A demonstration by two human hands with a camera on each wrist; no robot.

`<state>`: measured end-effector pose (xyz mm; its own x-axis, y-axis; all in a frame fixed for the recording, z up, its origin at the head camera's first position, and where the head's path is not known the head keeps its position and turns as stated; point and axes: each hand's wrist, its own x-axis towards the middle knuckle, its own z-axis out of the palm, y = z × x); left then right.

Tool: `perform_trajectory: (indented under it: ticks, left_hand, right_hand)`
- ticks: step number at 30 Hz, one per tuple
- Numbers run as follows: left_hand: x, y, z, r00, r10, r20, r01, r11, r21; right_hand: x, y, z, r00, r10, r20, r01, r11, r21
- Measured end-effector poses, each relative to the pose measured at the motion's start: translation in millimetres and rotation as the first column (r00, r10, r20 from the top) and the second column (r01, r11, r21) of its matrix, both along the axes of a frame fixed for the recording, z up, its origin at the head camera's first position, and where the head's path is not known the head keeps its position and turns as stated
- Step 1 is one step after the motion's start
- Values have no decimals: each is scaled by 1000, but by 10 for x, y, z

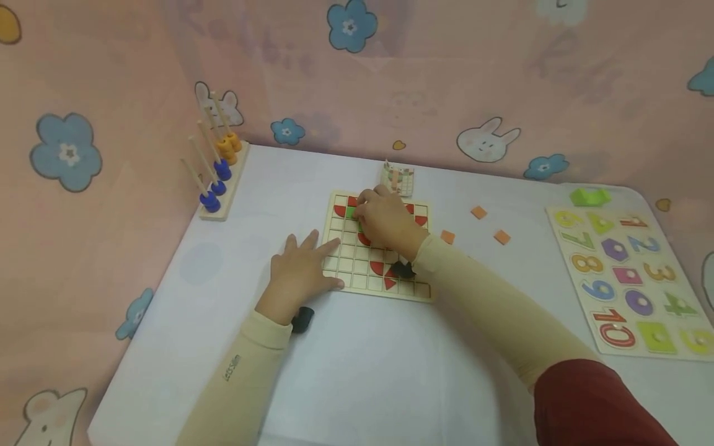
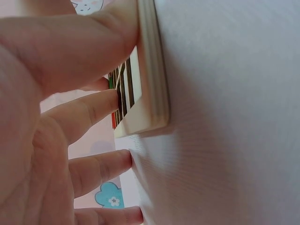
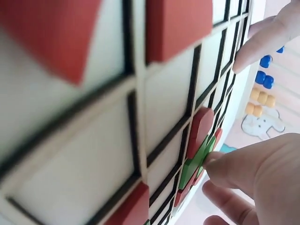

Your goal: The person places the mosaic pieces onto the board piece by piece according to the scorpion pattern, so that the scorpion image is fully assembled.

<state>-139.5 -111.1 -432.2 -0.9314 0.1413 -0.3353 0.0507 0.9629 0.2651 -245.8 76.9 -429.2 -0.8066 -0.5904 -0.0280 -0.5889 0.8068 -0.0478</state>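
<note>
A wooden grid board [image 1: 348, 263] lies on the table with red and green tiles in some squares. Over its back part, my right hand [image 1: 387, 217] has bent fingers pinching at a green tile [image 1: 350, 212]. In the right wrist view the thumb [image 3: 218, 164] meets the green tiles [image 3: 190, 168], beside a red rounded tile [image 3: 200, 129]. My left hand [image 1: 295, 272] is spread at the board's left side, index finger on the grid and thumb at the front corner. Its other fingertips [image 2: 124, 159] rest on the table in the left wrist view.
Several orange square tiles [image 1: 478, 212] lie right of the board. A small patterned card [image 1: 406, 179] stands behind it. To the far left is a bead-peg rack [image 1: 223, 198]; a number puzzle board [image 1: 625, 279] with a green block [image 1: 590, 197] lies on the right.
</note>
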Motion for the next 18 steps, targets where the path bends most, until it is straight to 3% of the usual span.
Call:
perform_trajectory:
  ticks: [6,12,18]
  left_hand:
    - [-6,-3,-12,1000,2,3,-2,1000,-5]
    - [0,-6,-14,1000,6,2,-6,1000,-1]
    - [11,15,-11,1000,8,-9,-8,1000,13]
  right_hand:
    - [0,10,-30,999,-34,20,35,999,-15]
    - [-62,58,-58,991,-92,93,101,991,-88]
    - [-36,419,-28,980,-151,132,177,961,-212]
